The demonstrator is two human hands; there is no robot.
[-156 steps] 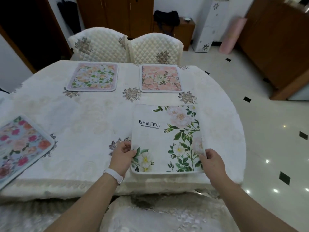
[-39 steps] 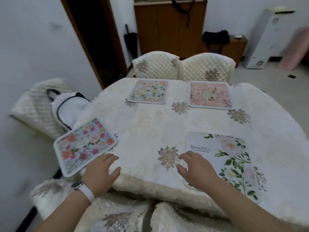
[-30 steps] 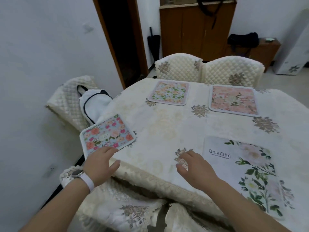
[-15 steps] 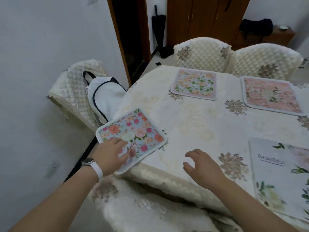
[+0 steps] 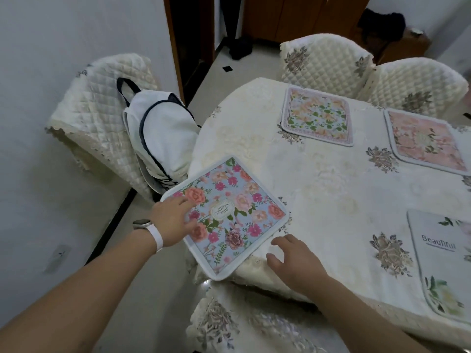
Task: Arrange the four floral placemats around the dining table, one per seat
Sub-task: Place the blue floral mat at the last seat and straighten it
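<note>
— While the left hand (image 5: 173, 220) lies flat on the blue mat (image 5: 225, 215), fingers spread and pressing down, not clamped on it, where is this mat on the table (image 5: 331, 194)?

— It sits at the table's left rim, turned like a diamond. Its near corner and its left corner hang over the table edge, above the floor.

— And the right hand (image 5: 293, 261)?

— It is at the table's near edge, just beside the mat's right side, fingers apart and curled a little, holding nothing. I cannot tell if the fingertips touch the cloth.

— Where are the other mats?

— The green mat (image 5: 318, 115) and the pink mat (image 5: 425, 141) lie flat on the table's far side, each in front of a quilted chair (image 5: 323, 59), with their edges inside the rim. The pink one is cut by the picture's border. The white mat (image 5: 443, 261) with the word "Beautiful" lies at the table's near side, to the right, its near edge close to the rim.

— Is there free cloth to slide on?

— Yes, the middle of the table is bare between all four mats. To the left of the table a bag (image 5: 160, 133) leans on another covered chair (image 5: 102, 103), near the rim and near the blue mat's far left corner.
</note>
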